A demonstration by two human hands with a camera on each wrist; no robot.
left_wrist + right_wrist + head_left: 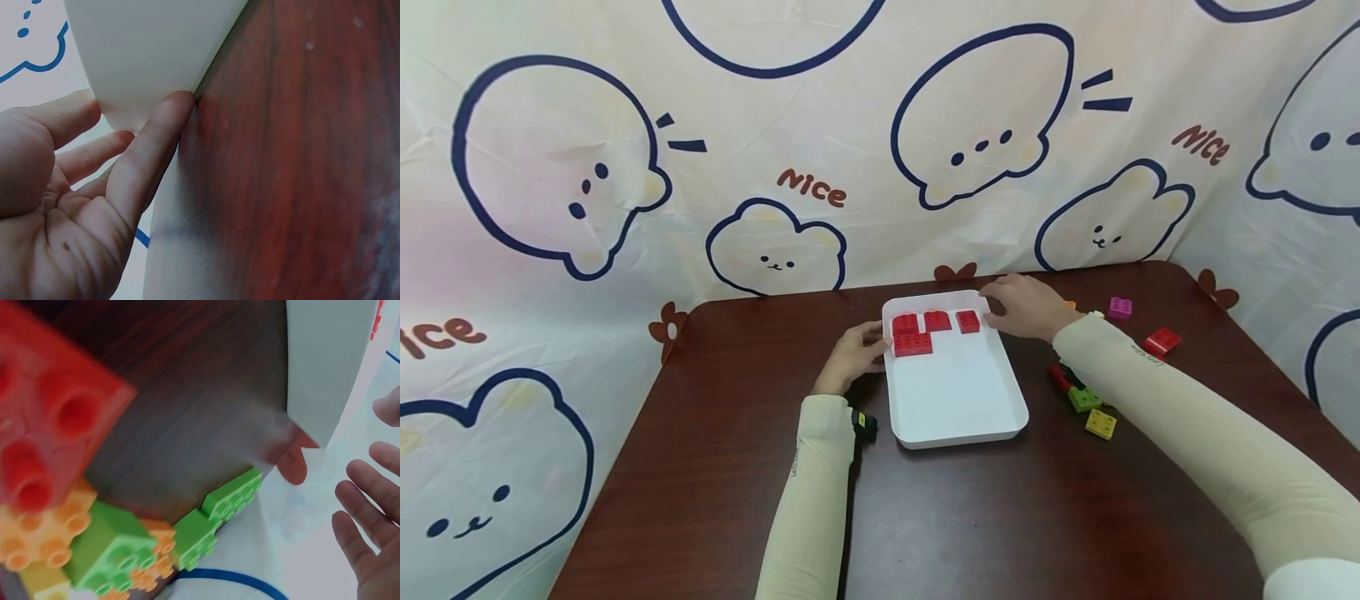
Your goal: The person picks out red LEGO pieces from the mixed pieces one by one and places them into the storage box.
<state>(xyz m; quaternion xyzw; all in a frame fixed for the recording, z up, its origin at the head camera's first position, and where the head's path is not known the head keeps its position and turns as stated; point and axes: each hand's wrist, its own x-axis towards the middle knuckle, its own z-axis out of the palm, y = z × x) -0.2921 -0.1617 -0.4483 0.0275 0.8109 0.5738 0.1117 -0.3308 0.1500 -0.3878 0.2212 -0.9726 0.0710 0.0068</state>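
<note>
Sleeved forearms frame my view: left hand [850,354], fingers straight, touches the white tray's [958,400] left rim, while right hand [1022,307], grip loose and holding nothing, hovers just right of the small red brick [967,321] at the tray's far end.

We see a smooth white plastic tray [958,417] with a matt look on a dark, faintly glossy wood-grain table [715,467]. The red bricks [913,333] are glossy studded plastic, and behind hangs a creased printed cloth [625,167].
</note>
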